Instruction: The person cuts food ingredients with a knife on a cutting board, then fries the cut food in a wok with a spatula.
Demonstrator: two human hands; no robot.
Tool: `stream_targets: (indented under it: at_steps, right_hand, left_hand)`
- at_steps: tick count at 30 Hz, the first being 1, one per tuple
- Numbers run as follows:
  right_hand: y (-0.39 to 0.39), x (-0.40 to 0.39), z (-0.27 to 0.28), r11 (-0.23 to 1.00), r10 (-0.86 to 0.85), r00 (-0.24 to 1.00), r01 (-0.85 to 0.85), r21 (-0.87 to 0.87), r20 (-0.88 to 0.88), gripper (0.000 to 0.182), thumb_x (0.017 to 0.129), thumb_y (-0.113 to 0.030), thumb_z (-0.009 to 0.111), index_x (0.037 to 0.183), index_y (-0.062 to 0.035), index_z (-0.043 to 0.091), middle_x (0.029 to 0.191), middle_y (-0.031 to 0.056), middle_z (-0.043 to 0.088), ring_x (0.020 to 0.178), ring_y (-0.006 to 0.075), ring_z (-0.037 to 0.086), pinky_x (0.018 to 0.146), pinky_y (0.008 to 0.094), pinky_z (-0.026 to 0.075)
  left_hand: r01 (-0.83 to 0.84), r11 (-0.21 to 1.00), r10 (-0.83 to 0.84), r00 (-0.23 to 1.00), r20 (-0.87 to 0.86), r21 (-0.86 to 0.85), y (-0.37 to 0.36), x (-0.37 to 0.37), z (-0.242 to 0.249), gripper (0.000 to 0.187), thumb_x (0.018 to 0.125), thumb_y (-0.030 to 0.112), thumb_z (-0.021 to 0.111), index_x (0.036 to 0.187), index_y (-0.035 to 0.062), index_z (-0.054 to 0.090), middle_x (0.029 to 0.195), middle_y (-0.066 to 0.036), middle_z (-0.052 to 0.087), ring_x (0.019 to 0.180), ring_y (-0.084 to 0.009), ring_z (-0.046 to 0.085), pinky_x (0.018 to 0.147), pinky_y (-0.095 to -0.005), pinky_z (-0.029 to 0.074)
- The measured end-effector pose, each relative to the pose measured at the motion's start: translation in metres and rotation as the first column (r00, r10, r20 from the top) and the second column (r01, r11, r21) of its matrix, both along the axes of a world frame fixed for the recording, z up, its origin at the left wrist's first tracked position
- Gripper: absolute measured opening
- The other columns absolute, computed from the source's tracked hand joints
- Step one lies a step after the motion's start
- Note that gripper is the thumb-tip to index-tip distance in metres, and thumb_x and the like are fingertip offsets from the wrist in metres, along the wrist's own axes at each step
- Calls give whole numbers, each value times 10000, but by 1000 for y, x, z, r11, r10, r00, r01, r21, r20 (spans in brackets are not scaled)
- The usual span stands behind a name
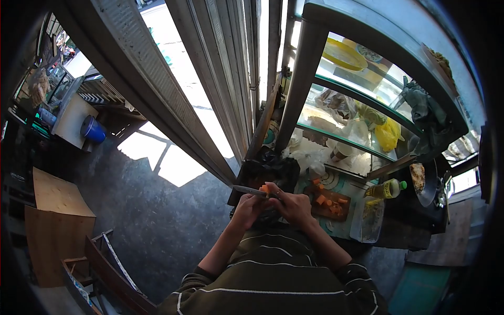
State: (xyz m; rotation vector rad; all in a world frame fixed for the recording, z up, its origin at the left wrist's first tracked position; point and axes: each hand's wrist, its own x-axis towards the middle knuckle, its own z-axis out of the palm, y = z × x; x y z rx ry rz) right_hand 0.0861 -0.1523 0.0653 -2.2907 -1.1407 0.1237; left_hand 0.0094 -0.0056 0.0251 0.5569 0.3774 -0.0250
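Orange carrot chunk (266, 188) sits pinched at the fingers (277, 195) of the right hand (293, 206), raised just above the near edge of the surface, and it is too small to tell its long axis for sure. Left hand (247, 209) is curled around the handle of a slim silver-bladed knife (248, 190), fingers pressed together on it. The blade lies roughly level, stretching leftward away from the chunk, with its near end touching or just beside the orange piece, so the chunk lies right of the knife hand and left of the right-hand fingertips, between the two. Moving outward: a brown wooden cutting board (326, 210) just right of the hands carries more orange pieces (321, 200). Further right stand a clear plastic tub (367, 219) and a yellow squeeze bottle with green cap (387, 188).
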Motion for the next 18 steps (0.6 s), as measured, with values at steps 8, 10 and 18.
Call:
stream_targets:
  at_steps: [8, 10, 18]
  right_hand:
    - [-1, 5, 6, 999, 19, 999, -21, -32, -42, 405, 827, -364, 451, 1223, -287, 405, 589, 83, 561, 505, 240, 565, 439, 329, 418]
    - [1, 5, 4, 999, -14, 999, 16, 42, -46, 387, 825, -343, 460, 1207, -287, 428, 591, 85, 561, 503, 239, 564, 439, 331, 417]
    - [-1, 10, 2, 998, 17, 997, -13, 55, -74, 350, 833, -323, 444, 1183, -319, 441, 622, 80, 575, 552, 239, 578, 444, 333, 420]
  left_hand:
    - [43, 996, -45, 999, 23, 84, 6, -1, 6, 192, 836, 99, 462, 934, -39, 553, 898, -93, 580, 832, -176, 577, 783, -297, 476]
    - [59, 981, -62, 998, 7, 184, 4, 2, 8, 195, 840, 109, 464, 937, -34, 555, 888, -91, 583, 819, -173, 580, 768, -293, 477]
    - [140, 968, -145, 989, 8, 207, 7, 2, 10, 302, 849, 235, 481, 1002, -22, 526, 911, -90, 577, 827, -184, 578, 767, -314, 466]
